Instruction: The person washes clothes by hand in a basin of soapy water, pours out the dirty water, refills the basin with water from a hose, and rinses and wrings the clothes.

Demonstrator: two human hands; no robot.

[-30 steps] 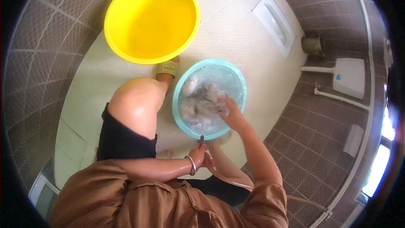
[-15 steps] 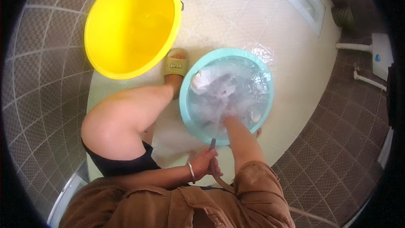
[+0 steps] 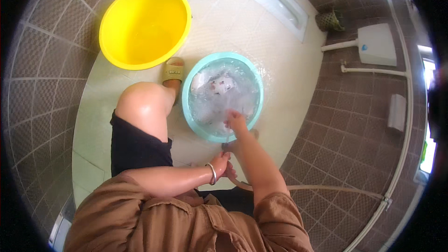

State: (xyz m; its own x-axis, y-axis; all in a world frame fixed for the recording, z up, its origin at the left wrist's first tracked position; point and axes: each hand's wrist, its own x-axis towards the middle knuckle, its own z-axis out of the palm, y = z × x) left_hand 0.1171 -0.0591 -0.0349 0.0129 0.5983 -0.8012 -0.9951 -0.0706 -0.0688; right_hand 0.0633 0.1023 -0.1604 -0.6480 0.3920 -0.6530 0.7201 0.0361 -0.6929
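White printed cloth [image 3: 223,85] lies loosely bunched in the churned, sudsy-looking water of a turquoise basin [image 3: 185,98], its patterned part bulging toward the far side. The left hand [image 3: 219,163] is clasped round a tan hose [image 3: 317,187] just outside the basin's near rim, the hose end aimed over that rim. The right hand [image 3: 235,120] is above the basin's near part, fingers at the water; whether they pinch any fabric I cannot tell. A yellow tub [image 3: 142,25] stands beyond the basin, to its left. Rinsing or wetting under running water seems the step in hand; the next move probably calls for keeping the hose trained inside the basin while the right hand turns the cloth through the water.
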